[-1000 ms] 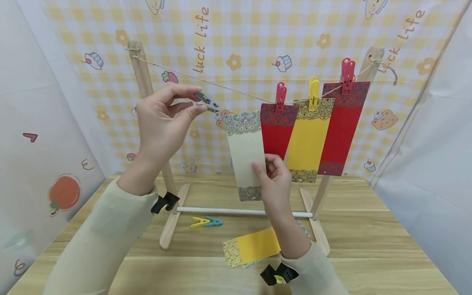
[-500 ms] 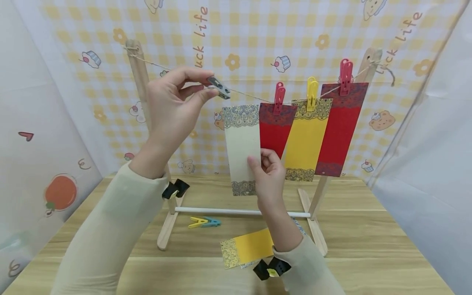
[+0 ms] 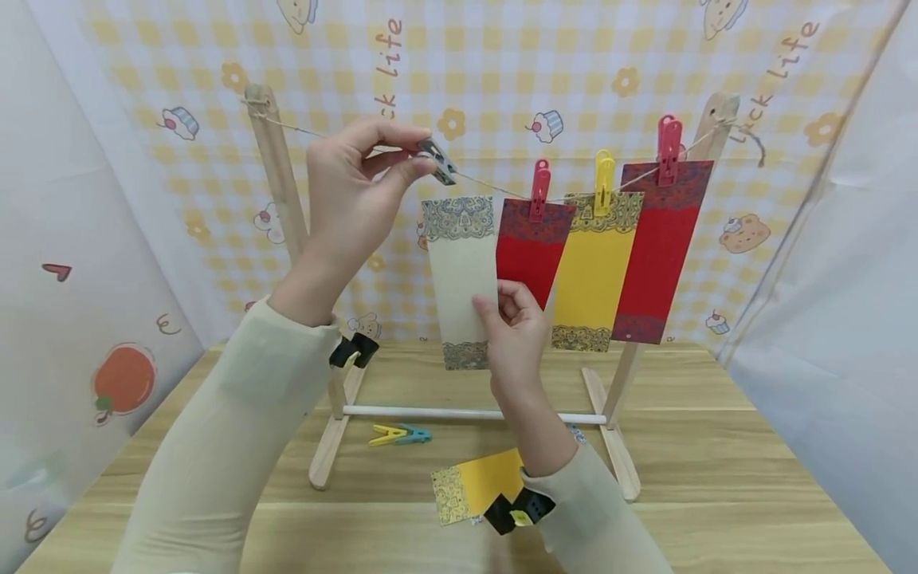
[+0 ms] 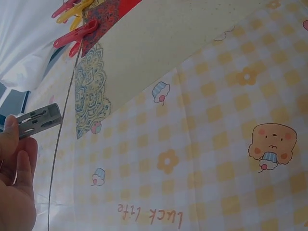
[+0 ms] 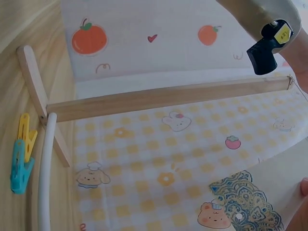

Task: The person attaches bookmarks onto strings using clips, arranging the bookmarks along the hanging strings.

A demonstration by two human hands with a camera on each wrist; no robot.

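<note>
My left hand (image 3: 355,195) pinches a grey clothespin (image 3: 439,163) by its handle ends. In the left wrist view the tip of the clothespin (image 4: 48,116) is right at the string (image 4: 57,144). The right hand (image 3: 522,339) holds a cream card (image 3: 459,275) upright by its right edge, thumb in front. Blue patterned bands mark the card's ends, and its top edge lies a little below the string. Beside it hang a red card (image 3: 527,259) under a red clothespin (image 3: 540,191), a yellow card (image 3: 595,275) under a yellow clothespin (image 3: 604,183), and another red card (image 3: 663,255).
The string runs between two wooden posts (image 3: 280,175), joined low down by a white rod (image 3: 423,412). A yellow clothespin (image 3: 387,434) and a teal clothespin (image 3: 413,434) lie on the table (image 3: 344,518). Another yellow card (image 3: 484,482) lies partly under the right forearm.
My left hand has moved up and right, bringing the grey clothespin to the string. The right hand has raised the cream card slightly and shifted it left.
</note>
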